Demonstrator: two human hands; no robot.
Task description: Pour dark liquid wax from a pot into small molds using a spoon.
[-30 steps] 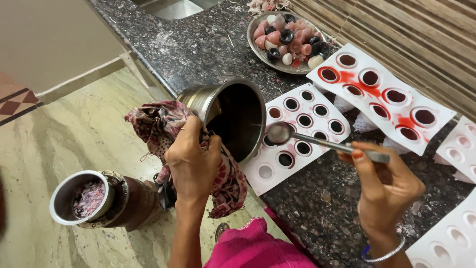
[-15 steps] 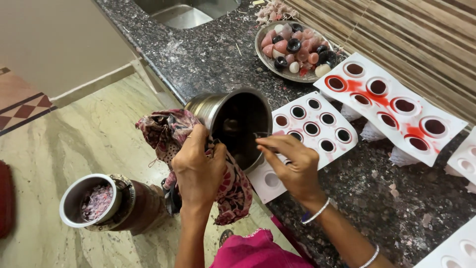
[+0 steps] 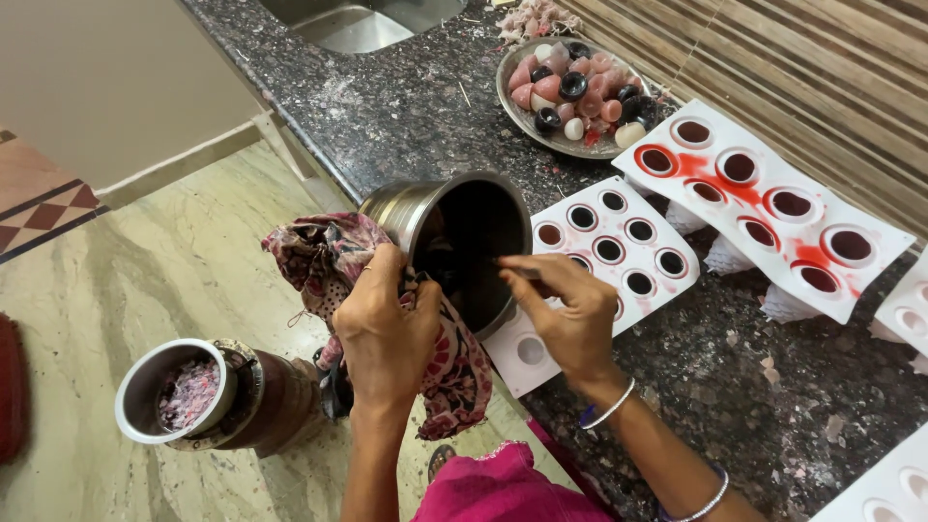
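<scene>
**Tilted steel pot held over mould tray**

A dark-insided round steel pot (image 3: pixel 464 242) is gripped through a patterned maroon cloth (image 3: pixel 387 319) by the closed left hand (image 3: pixel 387 333). At its 3 o'clock, the right hand (image 3: pixel 570 314) is pinched on a thin metal spoon handle (image 3: pixel 522 274) reaching into the pot, above the white multi-cavity mould tray (image 3: pixel 619 251) on the speckled granite counter (image 3: pixel 735 387).

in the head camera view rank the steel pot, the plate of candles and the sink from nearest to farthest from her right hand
From the right hand:
1. Steel pot, touching, just left of it.
2. Plate of candles, farther back on the counter.
3. Sink, farthest, top edge.
</scene>
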